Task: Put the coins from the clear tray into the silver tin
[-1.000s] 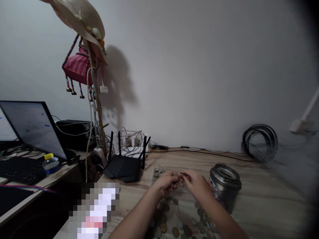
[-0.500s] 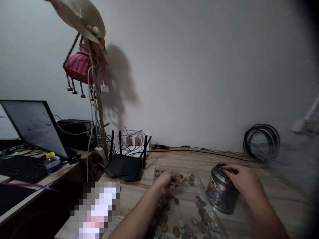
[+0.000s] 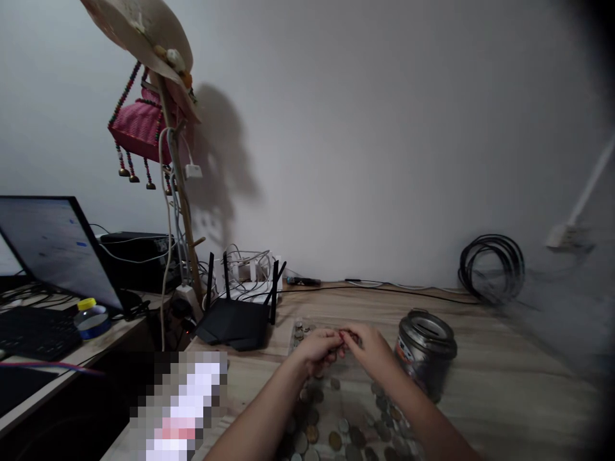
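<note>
My left hand [image 3: 319,349] is curled palm-up over the clear plastic tray [image 3: 291,339], its fingers closed around coins that are mostly hidden. Against its fingertips, my right hand [image 3: 368,346] pinches with thumb and fingers; whatever lies between them cannot be made out. Many loose coins [image 3: 335,440] in silver and brass tones are spread over the tray below both hands. Just right of my right wrist stands a round metal coin tin [image 3: 425,352], upright, with a slot in its lid. My right forearm covers part of its lower side.
A black router [image 3: 235,322] with upright antennas sits left of the tray. Cables run along the wall to a black cable coil [image 3: 492,266]. At left are a monitor [image 3: 52,250], a yellow-capped jar [image 3: 91,319] and a stand bearing a hat [image 3: 148,32] and pink bag [image 3: 141,128].
My right hand has left the tin's lid and moved left to meet my left hand. The left hand's fingers have drawn together. The view has shifted slightly right.
</note>
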The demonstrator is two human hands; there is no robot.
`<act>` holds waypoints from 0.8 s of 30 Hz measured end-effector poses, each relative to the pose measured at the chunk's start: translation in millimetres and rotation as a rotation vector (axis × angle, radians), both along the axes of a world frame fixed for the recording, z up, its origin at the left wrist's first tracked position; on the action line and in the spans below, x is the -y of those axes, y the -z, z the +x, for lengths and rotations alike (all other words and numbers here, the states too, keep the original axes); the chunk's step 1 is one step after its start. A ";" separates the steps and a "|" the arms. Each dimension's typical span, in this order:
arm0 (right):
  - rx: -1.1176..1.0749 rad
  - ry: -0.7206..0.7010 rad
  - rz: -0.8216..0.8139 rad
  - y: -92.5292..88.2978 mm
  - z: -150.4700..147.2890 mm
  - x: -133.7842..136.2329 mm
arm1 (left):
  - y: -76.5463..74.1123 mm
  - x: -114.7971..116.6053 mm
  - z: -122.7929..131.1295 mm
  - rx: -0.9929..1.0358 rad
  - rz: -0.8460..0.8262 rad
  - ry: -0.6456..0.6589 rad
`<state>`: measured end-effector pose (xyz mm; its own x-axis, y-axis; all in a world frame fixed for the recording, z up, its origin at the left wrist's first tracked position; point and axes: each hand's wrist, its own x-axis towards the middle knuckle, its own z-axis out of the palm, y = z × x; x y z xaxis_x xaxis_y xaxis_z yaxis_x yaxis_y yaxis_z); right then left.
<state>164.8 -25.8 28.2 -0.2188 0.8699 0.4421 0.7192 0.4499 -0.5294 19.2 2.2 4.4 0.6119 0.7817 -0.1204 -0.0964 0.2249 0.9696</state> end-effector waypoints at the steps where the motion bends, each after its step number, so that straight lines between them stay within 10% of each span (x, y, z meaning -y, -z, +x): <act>1: -0.055 -0.022 -0.046 3.3 -1.0 -2.9 | -0.1 0.2 0.1 -0.012 -0.001 0.001; 7: -0.209 0.013 -0.118 -2.6 16.4 -7.9 | -4.2 4.3 1.6 0.004 -0.068 0.047; 13: -0.061 0.640 0.395 -33.5 64.7 14.3 | -3.8 -0.3 1.2 0.041 -0.155 -0.052; 16: 0.127 0.836 0.346 -38.0 94.8 15.4 | -1.3 -4.1 1.9 0.052 -0.181 -0.100; 24: 0.210 0.770 0.105 -30.3 122.6 7.9 | 2.6 -7.4 1.9 0.060 -0.124 -0.129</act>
<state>287.4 -33.6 58.5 0.3383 0.7665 0.5460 0.9275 -0.1734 -0.3313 21.1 9.6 1.8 0.5167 0.8355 -0.1870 -0.1886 0.3242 0.9270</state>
